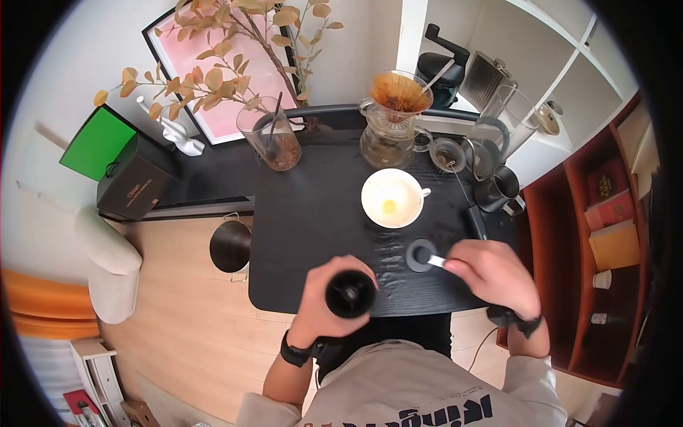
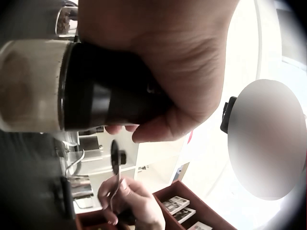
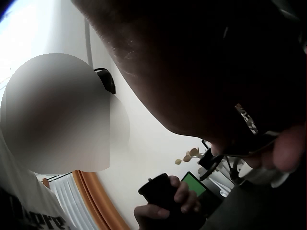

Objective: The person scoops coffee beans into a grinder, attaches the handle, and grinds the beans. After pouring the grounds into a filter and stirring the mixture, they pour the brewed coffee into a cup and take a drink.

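My left hand (image 1: 316, 302) grips a black manual coffee grinder (image 1: 351, 293), held upright above the table's front edge. Its open top faces the head camera. In the left wrist view, the grinder's clear jar (image 2: 31, 86) shows brownish contents. To the right, my right hand (image 1: 498, 274) pinches the metal arm of the grinder's crank handle (image 1: 421, 255), which has a dark round disc and a knob at its far end. The crank is apart from the grinder. Between the hands and the carafe stands a white cup (image 1: 373, 203) with a little yellowish liquid at the bottom.
On the black table (image 1: 306, 235) are a glass carafe (image 1: 377, 149) under a dripper with a brown-stained filter (image 1: 398, 91), a glass jar of beans (image 1: 284, 151), a dark jug (image 1: 498, 186) and a black-handled wire tool (image 1: 476, 223). A reddish-brown bookcase (image 1: 558, 285) borders the right.
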